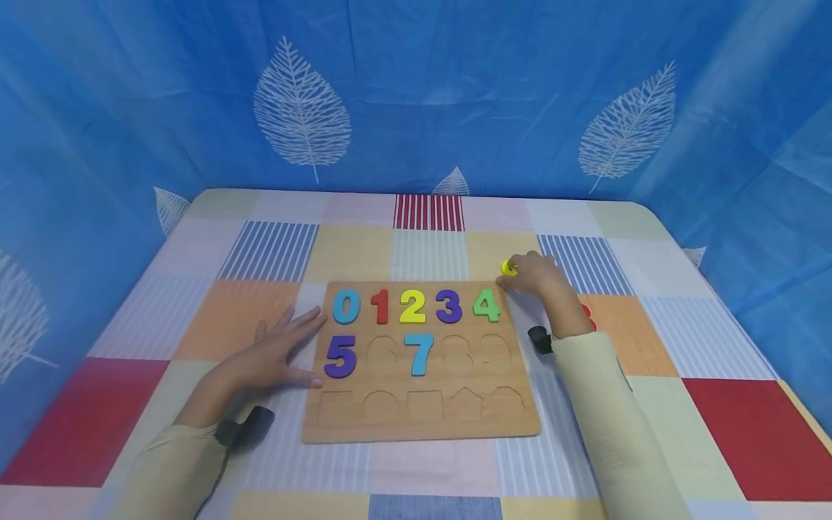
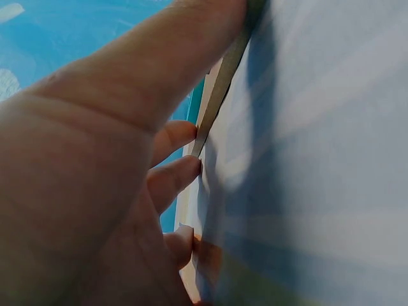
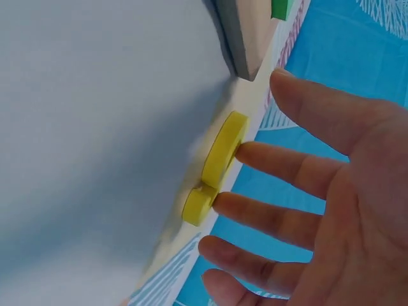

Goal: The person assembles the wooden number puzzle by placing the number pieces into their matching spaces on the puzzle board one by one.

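- Right hand (image 1: 536,274): past the board's far right corner, over a yellow piece (image 1: 509,268).
- Right fingers (image 3: 284,166) are extended and spread, not curled round anything. In the right wrist view two fingertips meet the yellow piece's side; thumb stands apart from it, near the board corner.
- Yellow piece: on the desk (image 1: 715,433), just beyond that corner, off the board. Looped shape with a short end; which number, can't tell.
- Left hand (image 1: 276,354): at the board's left edge, fingers spread and relaxed, nothing grasped. Thumb and forefinger tips look to be against the edge.
- Board (image 1: 422,428): wooden, flat on the desk, between the two forearms.
- Top row, left to right: blue 0 (image 1: 338,307), red 1 (image 1: 382,307), yellow 2 (image 1: 413,310), purple 3 (image 1: 456,307), green 4 (image 1: 487,310).
- Middle row: purple 5 (image 1: 351,359), then a bare outline, blue 7 (image 1: 422,354), two more bare outlines.
- Bottom row: five outlined recesses (image 1: 464,406), a pentagon second from right.
- Red piece (image 1: 588,314): right of the board, mostly hidden by the right sleeve (image 1: 604,390); shape can't be read.
- Desk wears a patchwork cloth; blue sheet (image 1: 455,87) with white leaf prints hangs behind.
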The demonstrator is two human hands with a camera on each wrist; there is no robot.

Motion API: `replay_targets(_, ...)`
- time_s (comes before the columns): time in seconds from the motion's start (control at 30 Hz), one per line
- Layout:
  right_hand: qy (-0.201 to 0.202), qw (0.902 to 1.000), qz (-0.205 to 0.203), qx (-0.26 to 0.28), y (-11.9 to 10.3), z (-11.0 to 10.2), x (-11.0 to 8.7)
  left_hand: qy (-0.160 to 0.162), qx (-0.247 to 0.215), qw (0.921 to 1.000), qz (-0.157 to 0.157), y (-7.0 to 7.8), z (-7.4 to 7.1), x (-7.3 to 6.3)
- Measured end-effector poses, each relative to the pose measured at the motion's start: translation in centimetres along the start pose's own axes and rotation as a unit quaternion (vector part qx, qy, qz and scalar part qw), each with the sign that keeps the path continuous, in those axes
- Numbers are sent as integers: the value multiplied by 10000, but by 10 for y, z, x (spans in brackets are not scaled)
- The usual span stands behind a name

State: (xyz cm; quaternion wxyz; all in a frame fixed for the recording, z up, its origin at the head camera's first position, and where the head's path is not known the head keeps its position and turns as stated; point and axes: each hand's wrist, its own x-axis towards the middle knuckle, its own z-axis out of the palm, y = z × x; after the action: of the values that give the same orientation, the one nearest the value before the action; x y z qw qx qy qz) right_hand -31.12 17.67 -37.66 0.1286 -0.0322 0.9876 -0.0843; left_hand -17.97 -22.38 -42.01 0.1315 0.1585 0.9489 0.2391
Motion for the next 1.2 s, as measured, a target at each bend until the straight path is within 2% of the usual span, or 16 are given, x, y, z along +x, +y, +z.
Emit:
replay_targets(0.2,58,9991,-412,-9,10,4,-7,-26,-67,10000,-6,1,-1,0)
replay_targets(0.37,212,9959,-830,292,20,7,-12,-16,-74,10000,-7,0,-2,0)
replay_targets(0.5,359,9957,-735,441,25,8,-15,-23,-80,10000,26,-1,-2,1)
replay_targets(0.7,388,9980,-473,162,26,9,-16,-35,-55,10000,68,-2,-1,3)
replay_targets(0.9,444,9974,-538,-152,21,8,-16,-51,-16,10000,-41,-2,0,1)
replay_targets(1.1,618,9966,-472,-285,9,1,-23,-45,98,9999,-44,0,-2,3)
replay_targets(1.2,583,9965,-545,-251,-3,-3,-28,-62,75,9999,-51,0,-3,2)
